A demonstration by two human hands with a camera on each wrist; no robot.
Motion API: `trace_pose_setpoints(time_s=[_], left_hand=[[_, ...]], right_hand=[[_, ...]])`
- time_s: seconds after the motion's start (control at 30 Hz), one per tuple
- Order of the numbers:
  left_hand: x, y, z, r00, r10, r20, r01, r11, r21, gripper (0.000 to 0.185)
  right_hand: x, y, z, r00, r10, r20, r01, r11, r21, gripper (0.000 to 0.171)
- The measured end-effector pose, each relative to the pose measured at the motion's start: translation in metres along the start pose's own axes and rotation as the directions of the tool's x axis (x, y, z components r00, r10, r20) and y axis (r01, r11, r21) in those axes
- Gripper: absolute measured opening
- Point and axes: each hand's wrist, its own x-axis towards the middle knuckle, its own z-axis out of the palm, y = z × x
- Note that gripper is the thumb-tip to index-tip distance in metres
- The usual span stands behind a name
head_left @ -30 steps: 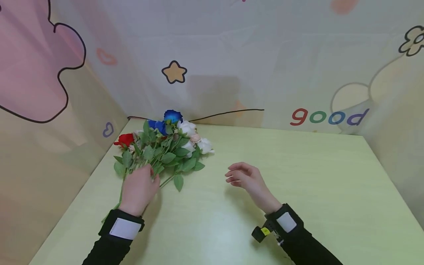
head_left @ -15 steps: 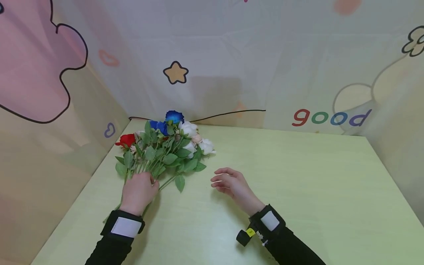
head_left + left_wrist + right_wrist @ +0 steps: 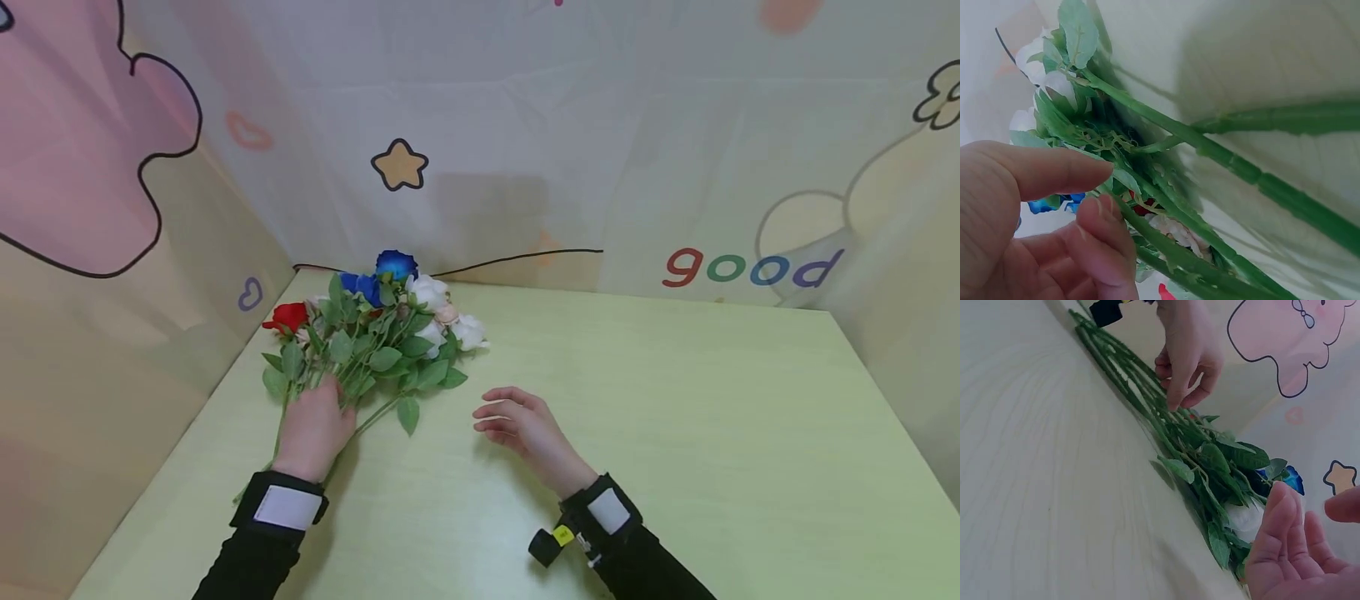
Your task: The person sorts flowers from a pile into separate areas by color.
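Observation:
A bunch of artificial roses point(image 3: 375, 342) lies on the pale green table point(image 3: 675, 400) at the back left, with blue point(image 3: 395, 264), red point(image 3: 287, 317) and white point(image 3: 427, 292) blooms pointing away from me. My left hand point(image 3: 330, 392) rests over the green stems point(image 3: 1129, 375), its loosely curled fingertips point(image 3: 1100, 209) touching one stem point(image 3: 1241, 169) without enclosing it. My right hand point(image 3: 491, 412) hovers just above the table to the right of the bunch, fingers relaxed and holding nothing. In the right wrist view its fingers point(image 3: 1285, 550) sit close to the leaves.
Printed fabric walls with a star point(image 3: 400, 165) and the word "good" point(image 3: 750, 267) close in the table at the back and left. Bare tabletop stretches to the right and front.
My right hand has moved left and nearer, toward the bunch. My left hand has shifted only slightly on the stems.

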Motion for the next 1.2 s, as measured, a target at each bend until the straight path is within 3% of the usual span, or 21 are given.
trace_pose_setpoints(time_s=[0.07, 0.27, 0.47, 0.7, 0.93, 1.2], left_hand=[[0.002, 0.0, 0.0, 1.0, 0.004, 0.001, -0.004, 1.0, 0.007, 0.012], [0.005, 0.002, 0.0, 1.0, 0.01, -0.003, -0.009, 1.0, 0.016, 0.025], [0.002, 0.004, -0.003, 0.999, 0.038, -0.035, -0.039, 0.999, -0.013, 0.013], [0.001, 0.016, -0.008, 0.99, 0.1, -0.099, -0.102, 0.994, -0.023, 0.009], [0.008, 0.043, -0.012, 0.975, 0.171, -0.138, -0.189, 0.974, -0.124, 0.007], [0.021, 0.092, -0.006, 0.963, 0.24, -0.124, -0.265, 0.924, -0.275, 0.01]], right_hand=[[-0.001, -0.001, 0.001, 1.0, 0.002, 0.007, -0.002, 1.0, 0.014, 0.037], [-0.001, 0.0, 0.003, 1.0, -0.001, 0.022, 0.0, 0.999, 0.046, 0.035], [-0.002, 0.001, 0.001, 0.999, 0.008, 0.034, -0.011, 0.997, 0.08, 0.032], [-0.005, -0.006, -0.007, 1.0, -0.016, 0.024, 0.015, 0.999, 0.045, 0.028], [-0.009, -0.014, -0.019, 0.998, -0.066, -0.017, 0.066, 0.998, -0.02, 0.021], [-0.016, -0.022, -0.04, 0.992, -0.12, -0.043, 0.114, 0.986, -0.12, 0.024]])
